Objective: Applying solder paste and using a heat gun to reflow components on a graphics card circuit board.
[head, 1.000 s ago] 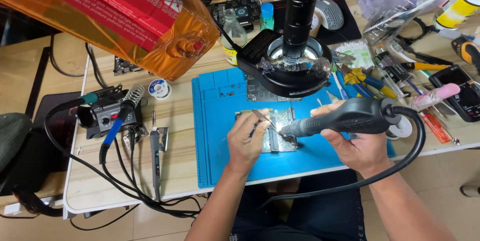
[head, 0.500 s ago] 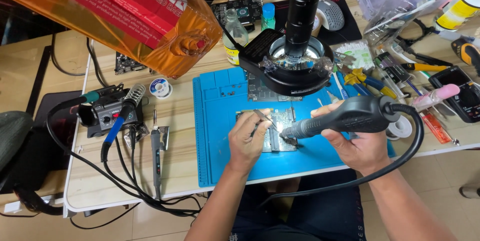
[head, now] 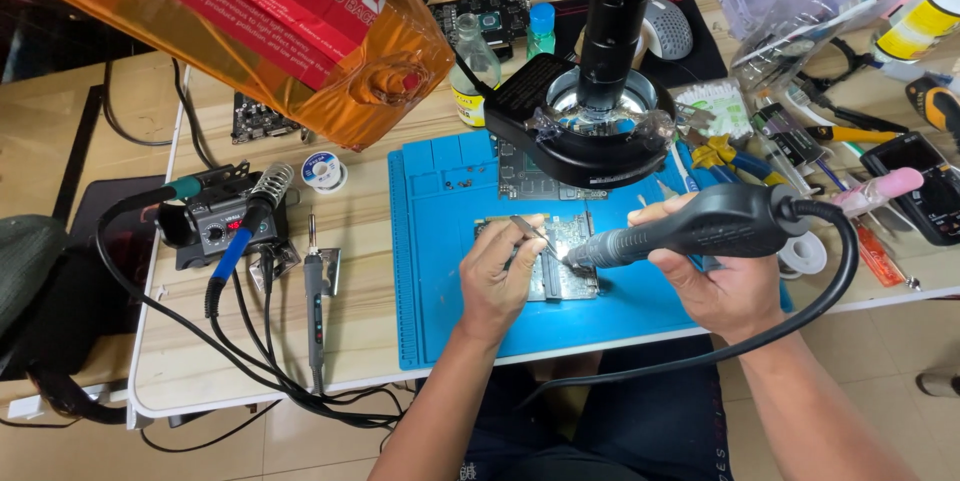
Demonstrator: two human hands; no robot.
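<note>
A green circuit board [head: 572, 279] lies on a blue work mat [head: 440, 231]. My left hand [head: 502, 276] rests on the board's left part and pinches thin metal tweezers [head: 533, 234], tips down on the board. My right hand [head: 722, 281] grips a black hot-air handpiece [head: 700, 226] whose metal nozzle points left at the board, close to the tweezer tips. A thick black hose [head: 800, 311] loops from the handpiece down past my right wrist.
A black microscope with ring light [head: 596, 121] stands just behind the board. A soldering station [head: 215, 226] and loose irons with cables sit left. Pliers, screwdrivers, a meter [head: 925, 191] and bottles crowd the right. An orange-wrapped red box [head: 280, 21] overhangs the back left.
Both hands stay on the board; the handpiece nozzle has edged slightly left toward the tweezers. Otherwise nothing has visibly shifted.
</note>
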